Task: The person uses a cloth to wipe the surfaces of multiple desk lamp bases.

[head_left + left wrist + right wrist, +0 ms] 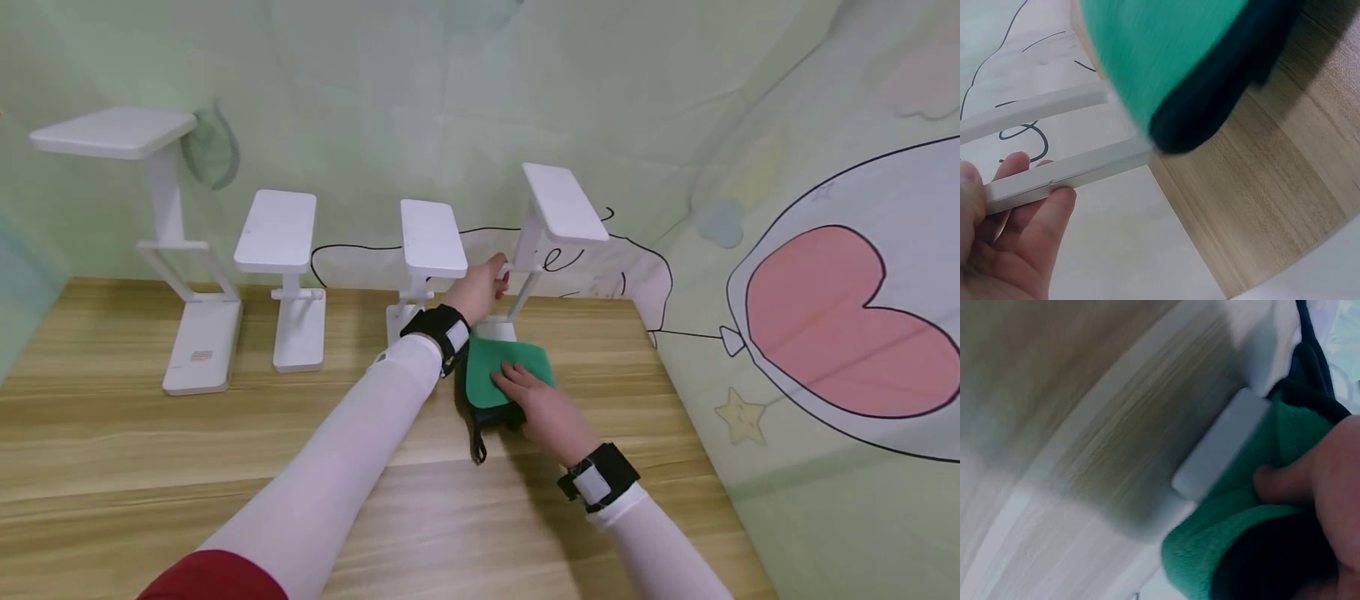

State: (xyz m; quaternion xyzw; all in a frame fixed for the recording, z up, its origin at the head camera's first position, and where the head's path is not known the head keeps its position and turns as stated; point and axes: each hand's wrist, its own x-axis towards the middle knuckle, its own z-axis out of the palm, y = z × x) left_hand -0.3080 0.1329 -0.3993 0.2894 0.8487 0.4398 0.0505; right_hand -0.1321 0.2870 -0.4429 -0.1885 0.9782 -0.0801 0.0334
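Note:
At the right end of the row stands a white folding desk lamp (562,200), its flat head tilted. My left hand (476,290) pinches one bar of its arm (1097,159) between thumb and fingers. A green cloth with a black edge and a loop (486,367) lies over the lamp's base, just below my left wrist. My right hand (551,417) holds that cloth against the base, with the thumb pressed into its folds in the right wrist view. One white corner of the base (1222,447) shows beside the cloth; the rest is covered.
Three more white lamps stand to the left: a tall one (202,346), a short one (275,229) and another (433,237) close by my left forearm. The wooden table (112,450) meets a printed curtain (375,100) behind and at the right.

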